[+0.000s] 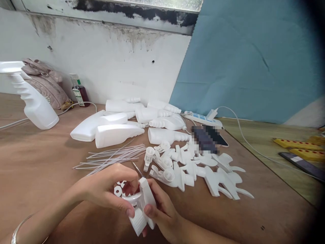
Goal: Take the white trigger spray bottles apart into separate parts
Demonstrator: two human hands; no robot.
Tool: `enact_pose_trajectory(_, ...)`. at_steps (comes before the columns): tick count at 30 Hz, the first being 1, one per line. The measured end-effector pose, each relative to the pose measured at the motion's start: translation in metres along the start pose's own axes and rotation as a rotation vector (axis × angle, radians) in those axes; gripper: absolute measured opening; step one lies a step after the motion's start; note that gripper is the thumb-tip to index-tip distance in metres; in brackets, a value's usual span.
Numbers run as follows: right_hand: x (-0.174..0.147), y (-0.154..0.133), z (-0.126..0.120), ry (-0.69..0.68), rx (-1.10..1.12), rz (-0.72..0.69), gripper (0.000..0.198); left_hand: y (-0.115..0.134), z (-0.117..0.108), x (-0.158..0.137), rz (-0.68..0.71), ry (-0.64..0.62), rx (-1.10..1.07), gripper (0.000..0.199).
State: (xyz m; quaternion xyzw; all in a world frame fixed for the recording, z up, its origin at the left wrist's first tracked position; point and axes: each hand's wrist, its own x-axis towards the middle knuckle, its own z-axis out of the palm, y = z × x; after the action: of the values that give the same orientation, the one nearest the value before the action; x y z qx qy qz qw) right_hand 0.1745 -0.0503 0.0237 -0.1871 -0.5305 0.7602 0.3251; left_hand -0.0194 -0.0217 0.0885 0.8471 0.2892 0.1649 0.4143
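Observation:
Both hands are closed around a white trigger spray head point(146, 195) held above the table near its front. My left hand point(109, 189) grips it from the left, with the thumb by the ribbed cap. From the right, my right hand point(162, 213) holds the body, thumb pressed on its side. Small white washers point(117, 191) show just behind the left fingers. A thin metal rod, perhaps a screwdriver point(138, 169), points up past the spray head; its lower end is hidden. Several loose white spray heads and parts point(182, 169) lie right of the hands. Thin tubes point(111, 157) lie beyond them.
Several white bottles point(119, 134) lie at the back. An assembled spray bottle point(38, 105) stands at left, before a pink bag point(48, 81) and a dark sauce bottle point(80, 91). A power strip point(203, 118), its cable and phones point(215, 135) are at right.

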Motion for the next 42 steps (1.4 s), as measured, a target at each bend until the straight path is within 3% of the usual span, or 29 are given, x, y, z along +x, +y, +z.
enact_pose_trajectory(4, 0.003, 0.000, -0.002, 0.007, 0.059, 0.069, 0.043, -0.004, -0.003, -0.002, -0.011, 0.022, 0.006, 0.020)
enact_pose_trajectory(10, 0.003, -0.006, -0.002, 0.056, 0.002, 0.080, 0.038, -0.010, 0.001, -0.002, -0.102, 0.127, -0.134, 0.033)
enact_pose_trajectory(21, 0.003, -0.007, -0.001, 0.090, -0.095, 0.045, 0.033, -0.015, 0.006, 0.000, -0.073, 0.110, -0.059, 0.050)
enact_pose_trajectory(26, 0.003, -0.004, 0.000, 0.113, -0.149, 0.041, 0.030, -0.018, 0.009, 0.001, -0.083, 0.136, -0.078, 0.039)
enact_pose_trajectory(32, 0.000, -0.002, -0.005, 0.260, -0.508, -0.056, 0.025, -0.027, 0.002, -0.001, -0.118, 0.399, -0.189, 0.029)
enact_pose_trajectory(38, -0.001, 0.000, -0.006, 0.329, -1.360, -0.395, 0.015, -0.039, -0.005, 0.004, -0.313, 0.727, -0.263, 0.030)
enact_pose_trajectory(42, 0.001, 0.011, -0.008, 0.393, -1.691, -0.399, 0.017, -0.055, -0.002, 0.008, -0.381, 0.783, -0.389, 0.033)
